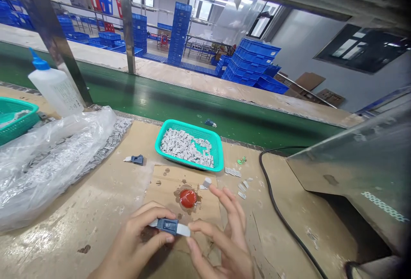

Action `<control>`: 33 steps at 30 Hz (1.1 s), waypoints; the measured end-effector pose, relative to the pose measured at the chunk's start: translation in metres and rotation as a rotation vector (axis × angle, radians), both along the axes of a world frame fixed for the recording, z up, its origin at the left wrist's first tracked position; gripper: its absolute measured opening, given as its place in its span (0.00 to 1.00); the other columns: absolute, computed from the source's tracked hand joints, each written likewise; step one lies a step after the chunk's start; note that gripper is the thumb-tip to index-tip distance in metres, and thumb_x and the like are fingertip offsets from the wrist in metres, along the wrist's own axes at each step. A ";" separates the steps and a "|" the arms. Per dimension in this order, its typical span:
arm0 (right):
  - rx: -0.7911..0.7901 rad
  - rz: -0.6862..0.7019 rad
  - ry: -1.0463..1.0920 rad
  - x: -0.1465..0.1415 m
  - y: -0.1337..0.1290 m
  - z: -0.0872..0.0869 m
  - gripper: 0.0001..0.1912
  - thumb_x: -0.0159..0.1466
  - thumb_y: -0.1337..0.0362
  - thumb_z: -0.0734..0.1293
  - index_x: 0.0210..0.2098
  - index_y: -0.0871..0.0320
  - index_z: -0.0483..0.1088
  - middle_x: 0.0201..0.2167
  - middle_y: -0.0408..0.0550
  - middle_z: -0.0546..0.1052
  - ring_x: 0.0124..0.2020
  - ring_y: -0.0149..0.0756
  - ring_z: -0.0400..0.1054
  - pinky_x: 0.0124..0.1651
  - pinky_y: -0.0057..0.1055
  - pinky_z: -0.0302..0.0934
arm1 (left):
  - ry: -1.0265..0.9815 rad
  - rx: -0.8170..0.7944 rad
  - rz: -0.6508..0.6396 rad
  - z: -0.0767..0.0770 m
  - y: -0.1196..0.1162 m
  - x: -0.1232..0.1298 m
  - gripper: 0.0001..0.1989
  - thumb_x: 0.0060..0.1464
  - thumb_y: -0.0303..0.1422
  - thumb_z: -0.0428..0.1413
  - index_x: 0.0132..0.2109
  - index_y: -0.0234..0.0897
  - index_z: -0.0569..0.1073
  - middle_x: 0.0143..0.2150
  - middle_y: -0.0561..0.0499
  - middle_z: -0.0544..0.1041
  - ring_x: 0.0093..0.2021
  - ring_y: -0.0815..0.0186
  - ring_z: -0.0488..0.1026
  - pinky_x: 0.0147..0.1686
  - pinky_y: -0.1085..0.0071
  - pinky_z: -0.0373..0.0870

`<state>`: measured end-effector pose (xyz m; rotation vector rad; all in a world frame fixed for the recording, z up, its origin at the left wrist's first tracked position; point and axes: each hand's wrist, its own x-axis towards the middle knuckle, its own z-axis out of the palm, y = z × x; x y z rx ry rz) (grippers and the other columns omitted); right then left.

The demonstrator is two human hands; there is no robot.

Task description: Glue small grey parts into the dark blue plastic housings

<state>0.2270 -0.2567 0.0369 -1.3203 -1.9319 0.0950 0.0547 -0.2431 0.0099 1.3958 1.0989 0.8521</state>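
Observation:
My left hand (138, 234) pinches a small dark-blue plastic piece (167, 225) between thumb and fingers. From its right end sticks out a flat, light-grey tongue (183, 230), and a grey end also shows on its left. My right hand (223, 238) has thumb and one finger closed on the tip of that tongue, with its other fingers raised. A small grey piece (207, 182) is by one of those raised fingertips; whether it touches is unclear. Beyond the hands, a red, wet-looking round pad (188, 198) sits on a cardboard sheet (160, 191) with damp spots around it.
A green basket (157, 147) holds many small grey pieces. Another blue-and-grey piece (137, 159) lies left of it; loose grey pieces (242, 194) lie right. A plastic bag (64, 150) and white bottle (53, 86) stand left. A black cable (278, 208) runs along the right, beside a metal housing (353, 159).

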 end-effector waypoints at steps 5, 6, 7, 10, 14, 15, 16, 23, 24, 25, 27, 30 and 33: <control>-0.004 0.034 0.008 -0.009 -0.004 -0.003 0.09 0.54 0.72 0.61 0.27 0.54 0.70 0.56 0.47 0.53 0.57 0.55 0.42 0.48 0.58 0.47 | 0.002 0.027 -0.035 0.002 -0.002 0.000 0.07 0.48 0.35 0.54 0.37 0.44 0.73 0.34 0.50 0.70 0.33 0.65 0.67 0.31 0.71 0.65; -0.004 0.038 -0.001 -0.009 -0.003 -0.004 0.09 0.54 0.72 0.60 0.27 0.54 0.70 0.56 0.47 0.53 0.57 0.55 0.42 0.48 0.58 0.48 | 0.021 0.051 -0.037 0.003 -0.002 0.000 0.07 0.48 0.35 0.54 0.37 0.44 0.73 0.33 0.50 0.70 0.33 0.64 0.67 0.31 0.70 0.65; -0.004 0.043 -0.012 -0.009 -0.002 -0.005 0.09 0.54 0.72 0.60 0.28 0.55 0.70 0.56 0.47 0.53 0.57 0.55 0.42 0.48 0.58 0.48 | 0.038 0.069 -0.039 0.004 -0.002 0.000 0.07 0.48 0.34 0.54 0.37 0.44 0.73 0.33 0.49 0.70 0.33 0.64 0.67 0.31 0.70 0.64; 0.004 0.059 -0.050 -0.010 -0.001 -0.006 0.08 0.53 0.73 0.61 0.27 0.56 0.70 0.56 0.48 0.53 0.56 0.55 0.43 0.48 0.58 0.48 | 0.059 0.082 -0.038 0.006 -0.003 -0.001 0.08 0.48 0.34 0.54 0.37 0.44 0.73 0.33 0.49 0.71 0.33 0.63 0.67 0.31 0.69 0.64; 0.024 0.067 -0.063 -0.012 -0.003 -0.004 0.08 0.53 0.74 0.61 0.26 0.57 0.69 0.56 0.50 0.53 0.56 0.56 0.44 0.48 0.56 0.50 | 0.049 0.095 -0.049 0.008 -0.004 -0.002 0.08 0.47 0.33 0.55 0.38 0.44 0.73 0.33 0.49 0.70 0.32 0.63 0.67 0.31 0.69 0.64; 0.033 0.071 -0.068 -0.013 -0.003 -0.004 0.08 0.53 0.74 0.61 0.26 0.58 0.69 0.56 0.50 0.53 0.56 0.56 0.44 0.48 0.56 0.50 | 0.047 0.103 -0.056 0.008 -0.004 -0.003 0.09 0.46 0.33 0.56 0.38 0.44 0.73 0.33 0.49 0.70 0.32 0.63 0.67 0.32 0.69 0.64; 0.047 0.077 -0.080 -0.013 -0.004 -0.003 0.09 0.53 0.75 0.61 0.26 0.58 0.70 0.56 0.51 0.53 0.56 0.56 0.44 0.48 0.55 0.51 | 0.047 0.109 -0.061 0.008 -0.004 -0.003 0.10 0.46 0.33 0.56 0.38 0.44 0.73 0.34 0.49 0.70 0.33 0.63 0.67 0.32 0.69 0.63; 0.100 0.087 -0.114 -0.015 -0.007 0.000 0.10 0.53 0.77 0.61 0.30 0.59 0.70 0.53 0.52 0.56 0.55 0.54 0.48 0.49 0.52 0.53 | 0.073 0.122 -0.049 0.010 -0.004 0.000 0.07 0.51 0.33 0.51 0.37 0.43 0.73 0.34 0.49 0.70 0.36 0.63 0.66 0.36 0.68 0.62; 0.099 0.082 -0.104 -0.014 -0.006 0.000 0.10 0.54 0.76 0.61 0.31 0.58 0.69 0.53 0.52 0.56 0.55 0.53 0.48 0.49 0.52 0.53 | 0.059 0.114 -0.041 0.010 -0.005 0.001 0.07 0.51 0.33 0.51 0.36 0.43 0.72 0.34 0.50 0.70 0.36 0.63 0.66 0.36 0.68 0.61; 0.097 0.075 -0.091 -0.014 -0.006 0.000 0.10 0.54 0.76 0.61 0.32 0.58 0.69 0.53 0.52 0.56 0.55 0.52 0.49 0.49 0.52 0.53 | 0.035 0.100 -0.033 0.009 -0.005 0.002 0.06 0.50 0.33 0.52 0.36 0.43 0.72 0.34 0.50 0.69 0.36 0.63 0.66 0.36 0.69 0.61; 0.075 0.067 -0.073 -0.013 -0.005 -0.002 0.10 0.55 0.74 0.60 0.34 0.58 0.68 0.52 0.53 0.57 0.54 0.50 0.50 0.49 0.52 0.54 | -0.039 0.049 -0.016 0.008 -0.006 0.003 0.05 0.50 0.34 0.53 0.35 0.42 0.72 0.35 0.50 0.68 0.37 0.64 0.66 0.36 0.69 0.61; 0.029 0.086 -0.079 -0.011 -0.006 -0.003 0.10 0.55 0.72 0.61 0.37 0.58 0.67 0.53 0.53 0.56 0.54 0.51 0.49 0.49 0.53 0.54 | -0.208 -0.065 0.012 0.004 -0.008 0.004 0.03 0.48 0.33 0.54 0.32 0.41 0.71 0.39 0.50 0.67 0.42 0.63 0.64 0.36 0.71 0.62; 0.064 0.115 -0.084 -0.010 -0.007 -0.003 0.13 0.55 0.74 0.61 0.39 0.59 0.67 0.54 0.54 0.55 0.55 0.52 0.48 0.49 0.53 0.55 | -0.354 -0.172 0.028 0.001 -0.010 0.006 0.02 0.47 0.32 0.55 0.32 0.40 0.71 0.42 0.50 0.66 0.45 0.63 0.63 0.39 0.70 0.63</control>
